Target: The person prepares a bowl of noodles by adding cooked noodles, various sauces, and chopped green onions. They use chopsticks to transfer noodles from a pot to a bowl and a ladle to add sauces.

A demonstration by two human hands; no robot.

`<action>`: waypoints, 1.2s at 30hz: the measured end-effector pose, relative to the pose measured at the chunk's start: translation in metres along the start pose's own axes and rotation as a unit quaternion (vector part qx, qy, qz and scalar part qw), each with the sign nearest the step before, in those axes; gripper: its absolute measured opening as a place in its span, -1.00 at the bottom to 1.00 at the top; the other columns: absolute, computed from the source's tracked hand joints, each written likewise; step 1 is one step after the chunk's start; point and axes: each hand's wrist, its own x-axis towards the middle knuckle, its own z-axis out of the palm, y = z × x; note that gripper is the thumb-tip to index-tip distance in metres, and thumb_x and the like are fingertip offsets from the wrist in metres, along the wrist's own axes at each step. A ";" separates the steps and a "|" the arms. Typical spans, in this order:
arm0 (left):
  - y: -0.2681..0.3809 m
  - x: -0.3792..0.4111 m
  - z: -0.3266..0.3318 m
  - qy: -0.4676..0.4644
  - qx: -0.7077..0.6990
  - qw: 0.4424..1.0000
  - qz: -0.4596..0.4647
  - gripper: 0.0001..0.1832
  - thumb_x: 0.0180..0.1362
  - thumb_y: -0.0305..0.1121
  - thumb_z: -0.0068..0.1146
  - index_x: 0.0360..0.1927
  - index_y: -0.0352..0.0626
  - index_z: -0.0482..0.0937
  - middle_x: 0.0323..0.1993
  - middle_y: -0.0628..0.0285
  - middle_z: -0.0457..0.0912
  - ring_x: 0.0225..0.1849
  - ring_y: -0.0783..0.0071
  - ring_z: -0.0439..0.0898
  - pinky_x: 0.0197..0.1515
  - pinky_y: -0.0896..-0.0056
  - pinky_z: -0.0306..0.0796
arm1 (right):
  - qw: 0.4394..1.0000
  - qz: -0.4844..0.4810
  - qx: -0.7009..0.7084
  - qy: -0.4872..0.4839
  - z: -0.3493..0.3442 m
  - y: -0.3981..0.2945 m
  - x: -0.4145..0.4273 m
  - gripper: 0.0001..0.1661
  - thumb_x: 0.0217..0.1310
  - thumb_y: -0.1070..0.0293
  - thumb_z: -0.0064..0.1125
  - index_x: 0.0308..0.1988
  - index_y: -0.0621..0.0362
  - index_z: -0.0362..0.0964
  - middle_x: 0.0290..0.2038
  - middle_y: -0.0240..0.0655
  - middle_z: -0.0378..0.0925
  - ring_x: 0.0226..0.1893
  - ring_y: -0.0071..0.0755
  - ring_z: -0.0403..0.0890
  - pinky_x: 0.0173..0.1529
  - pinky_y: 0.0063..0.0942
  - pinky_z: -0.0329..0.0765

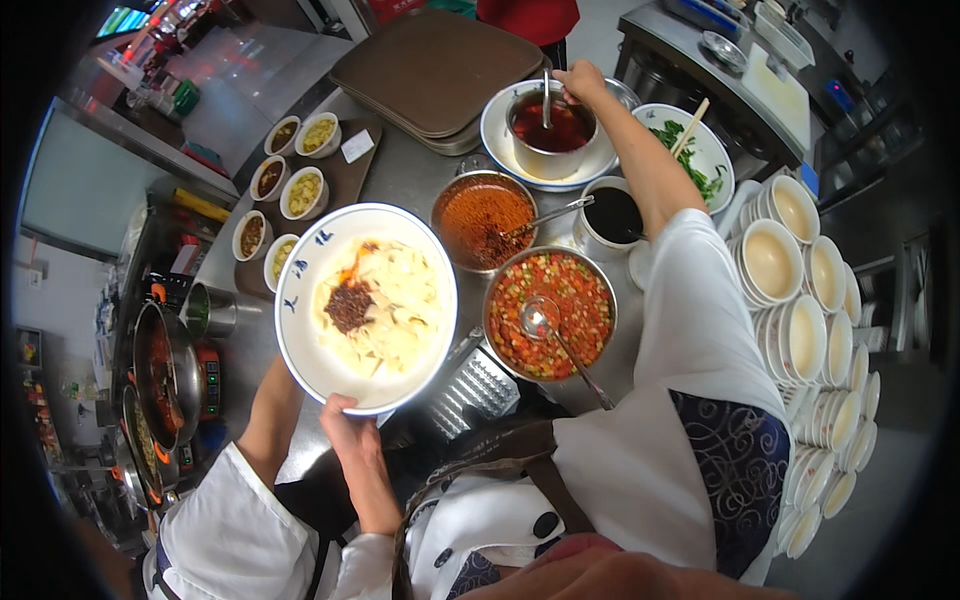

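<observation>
My left hand grips the near rim of a white, blue-edged bowl, thumb on top. The bowl holds pale, wide noodle-like pieces and a clump of dark minced topping. At the far side, my right hand holds a metal handle over a steel pot of dark red liquid. This pot stands inside a large white bowl. Nearer are a pot of chili oil or paste, a container of dark liquid and a pan of diced red-and-green relish with a ladle in it.
A co-worker's forearm passes behind the held bowl, its hand hidden. Small filled bowls sit at left, near stacked brown trays. A bowl of greens with chopsticks and stacked bowls stand right. Pans stand far left.
</observation>
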 end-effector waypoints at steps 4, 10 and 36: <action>0.002 -0.007 0.011 0.020 -0.002 1.000 -0.015 -0.36 -0.43 -0.54 -0.17 -0.05 -0.41 0.27 -0.10 0.03 0.41 -0.04 0.12 0.41 0.02 0.18 0.33 | 0.957 0.178 0.220 -0.061 0.032 -0.018 0.029 -0.67 -0.01 0.25 0.16 -0.61 0.29 0.40 -0.69 -0.27 0.47 -0.79 -0.53 0.41 -0.72 -0.60 0.31; -0.003 -0.006 0.016 -0.011 -0.003 1.000 -0.003 -0.39 -0.40 -0.54 -0.16 -0.06 -0.40 0.28 -0.13 0.05 0.43 -0.07 0.16 0.43 -0.01 0.22 0.36 | 0.957 0.117 0.258 -0.069 0.029 -0.032 0.017 -0.64 0.00 0.21 0.14 -0.64 0.28 0.40 -0.74 -0.29 0.45 -0.82 -0.54 0.41 -0.73 -0.62 0.34; 0.015 0.021 -0.007 -0.108 0.049 0.993 -0.022 -0.46 -0.38 -0.50 -0.12 -0.14 -0.33 0.33 -0.20 0.09 0.46 -0.26 0.24 0.52 -0.33 0.27 0.49 | 0.917 -0.044 0.390 0.064 0.013 -0.062 -0.177 -0.74 0.22 0.43 -0.28 -0.27 0.40 0.32 -0.54 -0.16 0.47 -0.61 -0.40 0.54 -0.51 -0.55 0.52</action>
